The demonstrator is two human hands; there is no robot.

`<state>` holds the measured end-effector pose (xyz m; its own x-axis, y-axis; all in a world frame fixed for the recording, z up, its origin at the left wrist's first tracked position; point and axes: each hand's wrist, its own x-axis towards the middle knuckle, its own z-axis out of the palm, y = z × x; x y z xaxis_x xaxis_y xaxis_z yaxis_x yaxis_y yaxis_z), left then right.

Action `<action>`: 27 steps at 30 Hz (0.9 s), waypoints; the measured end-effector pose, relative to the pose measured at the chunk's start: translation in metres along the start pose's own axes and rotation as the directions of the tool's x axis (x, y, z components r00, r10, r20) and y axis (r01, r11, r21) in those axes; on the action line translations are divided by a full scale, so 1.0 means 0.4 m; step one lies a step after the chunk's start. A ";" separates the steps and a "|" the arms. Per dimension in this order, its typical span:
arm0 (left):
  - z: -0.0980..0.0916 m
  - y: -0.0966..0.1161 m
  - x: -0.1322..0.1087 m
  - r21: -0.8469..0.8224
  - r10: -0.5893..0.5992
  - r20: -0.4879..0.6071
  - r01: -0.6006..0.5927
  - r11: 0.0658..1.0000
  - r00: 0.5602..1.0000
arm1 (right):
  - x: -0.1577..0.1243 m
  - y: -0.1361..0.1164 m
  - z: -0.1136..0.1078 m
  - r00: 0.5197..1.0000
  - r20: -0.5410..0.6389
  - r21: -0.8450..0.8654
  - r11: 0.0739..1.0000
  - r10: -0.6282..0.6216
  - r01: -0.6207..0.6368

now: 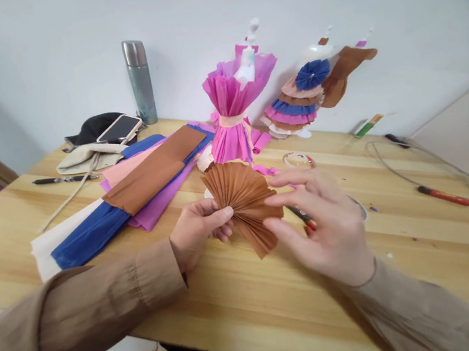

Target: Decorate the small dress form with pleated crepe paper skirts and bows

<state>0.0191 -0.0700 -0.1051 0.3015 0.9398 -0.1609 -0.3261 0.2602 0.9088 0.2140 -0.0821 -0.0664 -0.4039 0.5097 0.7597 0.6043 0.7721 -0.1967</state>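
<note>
- Fan of brown pleated paper (247, 194): spread to roughly a half round or more, held over the tabletop (240, 318), in front of the magenta paper skirt (231, 137).
- Left hand (200, 226): pinching the fan at its gathered centre, thumb on top, other fingers beneath or curled.
- Right hand (334, 231): fingers spread and bent, nothing gripped, tips at the fan's right edge. Blur prevents confirming contact.
- Step in hand, as judged: opening out and evening the pleats around the pinched point.
- Next move, as judged: calls for a firm left pinch and a light right touch along the outer edge; thin paper could crease or tear.
- Beneath the right hand: a tool with a red and black handle (307, 222), largely hidden.
- Left side: a brown folded strip (157, 170) lying across a blue strip (89, 234) and others.
- Beyond: a tiered paper dress (293, 109) bearing a blue rosette (313, 74), near the wall.
- Right side: a red-handled tool (445, 196), well apart from the hands.
</note>
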 end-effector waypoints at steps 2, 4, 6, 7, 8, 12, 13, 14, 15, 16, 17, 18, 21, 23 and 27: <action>0.000 0.000 -0.001 -0.020 0.006 -0.014 -0.006 1.000 1.000 | -0.006 -0.016 0.004 0.995 0.079 -0.038 0.997 -0.063 0.066; 0.000 -0.001 0.000 -0.052 0.004 -0.030 -0.006 0.999 1.000 | -0.015 -0.028 0.010 0.985 0.141 -0.101 0.988 -0.101 0.115; -0.002 -0.001 0.001 -0.107 -0.004 -0.054 -0.001 0.994 0.999 | -0.024 -0.035 0.015 0.988 0.119 -0.121 0.986 -0.097 0.111; -0.003 -0.001 0.002 -0.143 -0.009 -0.069 -0.001 0.990 0.998 | -0.028 -0.037 0.018 0.994 0.090 -0.089 0.994 -0.055 0.063; -0.004 -0.001 0.004 -0.180 -0.015 -0.087 -0.001 0.984 0.996 | -0.031 -0.037 0.020 0.998 0.061 -0.024 0.999 0.026 -0.025; -0.006 0.000 0.008 -0.290 -0.035 -0.134 -0.005 0.957 0.990 | -0.037 -0.033 0.033 0.839 0.188 0.421 0.730 0.510 -0.538; -0.006 -0.001 0.008 -0.298 -0.038 -0.133 -0.003 0.955 0.990 | -0.036 -0.032 0.036 0.763 0.293 0.505 0.584 0.576 -0.635; -0.006 -0.001 0.009 -0.299 -0.040 -0.130 -0.001 0.954 0.991 | -0.035 -0.032 0.040 0.684 0.408 0.555 0.430 0.604 -0.712; -0.006 -0.002 0.008 -0.298 -0.041 -0.125 0.002 0.954 0.991 | -0.034 -0.033 0.043 0.607 0.519 0.572 0.284 0.602 -0.770; -0.006 -0.002 0.008 -0.296 -0.041 -0.120 0.004 0.955 0.992 | -0.033 -0.033 0.046 0.535 0.609 0.560 0.161 0.586 -0.813; -0.006 -0.003 0.008 -0.292 -0.040 -0.116 0.005 0.956 0.992 | -0.032 -0.034 0.049 0.475 0.671 0.534 0.073 0.570 -0.842; -0.006 -0.003 0.008 -0.287 -0.041 -0.112 0.007 0.958 0.993 | -0.031 -0.034 0.051 0.435 0.704 0.510 0.026 0.561 -0.860; -0.005 -0.003 0.008 -0.262 -0.044 -0.111 0.013 0.965 0.993 | -0.028 -0.028 0.059 0.445 0.674 0.484 0.104 0.590 -0.869; -0.003 -0.002 0.007 -0.237 -0.044 -0.111 0.017 0.971 0.993 | -0.027 -0.021 0.061 0.543 0.601 0.476 0.284 0.587 -0.833; -0.001 -0.003 0.005 -0.180 -0.027 -0.102 0.008 0.984 0.994 | -0.026 -0.009 0.048 0.726 0.472 0.273 0.701 0.500 -0.659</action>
<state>0.0197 -0.0685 -0.1065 0.2170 0.9503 -0.2234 -0.4793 0.3031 0.8237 0.2030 -0.0830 -0.0855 -0.3153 0.9353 0.1609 0.5025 0.3084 -0.8077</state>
